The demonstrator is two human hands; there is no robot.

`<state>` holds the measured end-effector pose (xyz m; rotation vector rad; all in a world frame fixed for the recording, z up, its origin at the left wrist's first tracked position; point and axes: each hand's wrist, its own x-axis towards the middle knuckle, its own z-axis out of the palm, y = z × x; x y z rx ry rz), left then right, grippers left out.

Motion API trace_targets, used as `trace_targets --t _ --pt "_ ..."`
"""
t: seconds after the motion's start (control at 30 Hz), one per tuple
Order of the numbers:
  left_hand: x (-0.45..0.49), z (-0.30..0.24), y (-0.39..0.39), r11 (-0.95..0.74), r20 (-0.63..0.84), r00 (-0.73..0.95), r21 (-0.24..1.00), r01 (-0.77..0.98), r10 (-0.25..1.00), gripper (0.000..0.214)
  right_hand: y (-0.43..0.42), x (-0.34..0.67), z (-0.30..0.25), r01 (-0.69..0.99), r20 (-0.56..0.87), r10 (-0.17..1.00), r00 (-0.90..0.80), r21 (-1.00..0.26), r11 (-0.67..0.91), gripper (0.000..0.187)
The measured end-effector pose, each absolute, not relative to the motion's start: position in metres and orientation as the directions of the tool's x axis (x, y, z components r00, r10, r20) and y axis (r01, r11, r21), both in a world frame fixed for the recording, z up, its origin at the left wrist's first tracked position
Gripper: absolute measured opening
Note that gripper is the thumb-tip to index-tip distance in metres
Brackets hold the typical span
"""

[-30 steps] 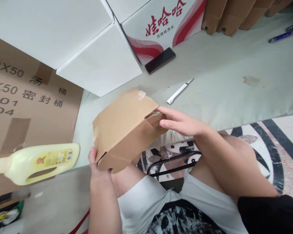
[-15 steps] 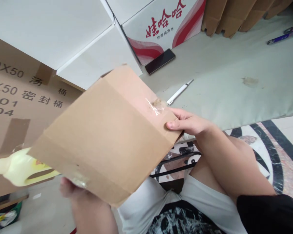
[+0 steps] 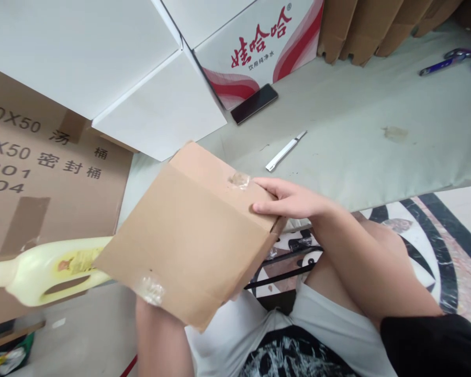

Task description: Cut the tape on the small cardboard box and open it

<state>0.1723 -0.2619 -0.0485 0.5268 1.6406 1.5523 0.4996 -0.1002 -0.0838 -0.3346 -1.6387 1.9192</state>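
Observation:
A brown cardboard box (image 3: 184, 225) is held tilted above my lap, with pieces of clear tape on two of its sides. My right hand (image 3: 284, 198) grips its right end, thumb on the near face and fingers along the upper side. Beneath the lower left part of the box is my left hand (image 3: 151, 314). It supports the box from below; its fingers are hidden and only the wrist area shows. A white utility knife (image 3: 286, 152) lies on the grey-green covered surface just beyond my right hand.
A black phone (image 3: 255, 103) lies against a white-and-red carton (image 3: 259, 44). White boxes (image 3: 160, 104) stand at the back left, near a large printed carton (image 3: 58, 183). A pale yellow bottle (image 3: 58, 269) lies at left. Folded cardboard (image 3: 361, 29) and a blue-handled tool (image 3: 441, 65) are at upper right.
The box has shifted down and turned slightly, its left end moving right and uncovering more of the yellow bottle. My left hand has slid farther under it.

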Motion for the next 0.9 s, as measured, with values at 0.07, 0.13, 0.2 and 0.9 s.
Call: trace_targets --t 0.07,0.13,0.2,0.9 --pt "0.178 -0.048 -0.255 0.088 -0.17 -0.633 0.983 -0.158 0.755 0.019 -0.099 0.496 -0.085 -0.098 0.11 0.682 -0.723 -0.994 0.056 0.041" --pt "0.186 -0.047 -0.248 -0.005 -0.057 -0.674 0.996 -0.089 0.737 0.031 -0.1 0.492 -0.086 0.059 0.066 0.77 -0.635 -0.989 0.134 0.04" --pt "0.199 -0.045 -0.243 -0.094 0.039 -0.697 0.995 -0.04 0.716 0.044 -0.101 0.488 -0.087 0.192 0.056 0.833 -0.55 -0.963 0.191 0.04" --pt "0.182 -0.085 -0.2 -0.128 -0.044 -0.618 0.965 -0.231 0.785 0.041 -0.098 0.487 -0.095 -0.188 -0.097 0.953 -0.288 -0.97 -0.155 0.042"
